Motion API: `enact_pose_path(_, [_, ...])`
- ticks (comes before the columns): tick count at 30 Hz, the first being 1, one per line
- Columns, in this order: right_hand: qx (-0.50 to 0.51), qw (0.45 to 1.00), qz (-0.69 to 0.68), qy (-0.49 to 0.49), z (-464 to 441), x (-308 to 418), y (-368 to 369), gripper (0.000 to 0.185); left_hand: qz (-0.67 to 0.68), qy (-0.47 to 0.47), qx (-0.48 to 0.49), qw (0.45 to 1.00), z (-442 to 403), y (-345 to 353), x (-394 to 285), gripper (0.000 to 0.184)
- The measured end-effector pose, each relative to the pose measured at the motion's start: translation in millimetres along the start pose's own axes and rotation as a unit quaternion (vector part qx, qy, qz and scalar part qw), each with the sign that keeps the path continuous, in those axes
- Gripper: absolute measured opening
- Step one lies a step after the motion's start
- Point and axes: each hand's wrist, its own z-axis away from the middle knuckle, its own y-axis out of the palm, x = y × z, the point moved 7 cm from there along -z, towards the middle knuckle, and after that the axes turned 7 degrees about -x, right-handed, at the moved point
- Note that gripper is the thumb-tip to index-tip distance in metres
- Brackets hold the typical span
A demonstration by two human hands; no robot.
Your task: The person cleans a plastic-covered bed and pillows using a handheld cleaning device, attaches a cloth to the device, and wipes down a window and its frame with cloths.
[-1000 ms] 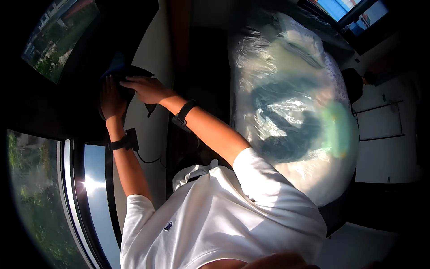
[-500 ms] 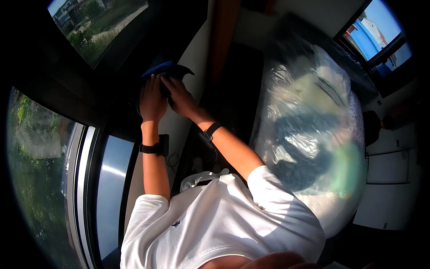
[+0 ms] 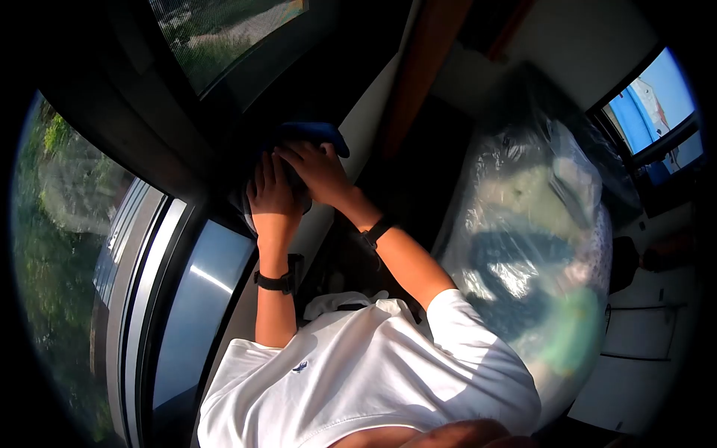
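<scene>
A dark blue cloth point(image 3: 317, 133) is bunched on the shaded ledge beside the window, its far edge catching the light. My left hand point(image 3: 274, 198) presses over the near part of the bundle, fingers bent slightly around it. Beside it, my right hand point(image 3: 320, 173) grips the bundle from the right, its fingertips close to those of the left. Darker fabric shows between and below the hands, but its full shape is lost in shadow. Each wrist wears a black strap, and the left one point(image 3: 275, 282) carries a small dark box.
To the left is a window with a metal frame point(image 3: 153, 269); another window point(image 3: 231, 45) lies ahead. A large bundle in clear plastic point(image 3: 515, 246) stands at right, near white cabinets point(image 3: 635, 336). A brown wooden post point(image 3: 422, 71) rises ahead.
The view has shifted, so the surroundings sit further right. My right hand has moved further over the cloth, and the cloth's raised blue edge has changed shape. Both hands stay on it.
</scene>
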Motion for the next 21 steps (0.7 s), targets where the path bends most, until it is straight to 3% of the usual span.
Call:
enact_pose_path(6, [-0.002, 0.995, 0.091, 0.048, -7, -44, 3, 0.061, 0.016, 0.052, 0.017, 0.998, -34, 51, -16, 0.073])
enact_pose_path(8, [-0.058, 0.994, 0.059, 0.068, -6, -49, -1, 0.052, 0.037, 0.064, 0.037, 0.997, -39, 49, -21, 0.068])
enact_pose_path(10, [-0.142, 0.984, -0.074, 0.074, -16, -52, -35, 0.031, 0.059, 0.071, 0.079, 0.993, -44, 44, -29, 0.064])
enact_pose_path(12, [-0.092, 0.985, -0.120, 0.078, -7, -42, -21, 0.040, 0.061, 0.091, 0.081, 0.991, -22, 30, -16, 0.066])
enact_pose_path(14, [-0.155, 0.980, -0.097, 0.073, 3, -16, -35, 0.038, 0.067, 0.108, 0.069, 0.990, -20, 26, -12, 0.067])
enact_pose_path(21, [-0.182, 0.976, -0.048, 0.109, -12, -53, -31, 0.031, -0.023, 0.058, 0.069, 0.996, -49, 62, -36, 0.061])
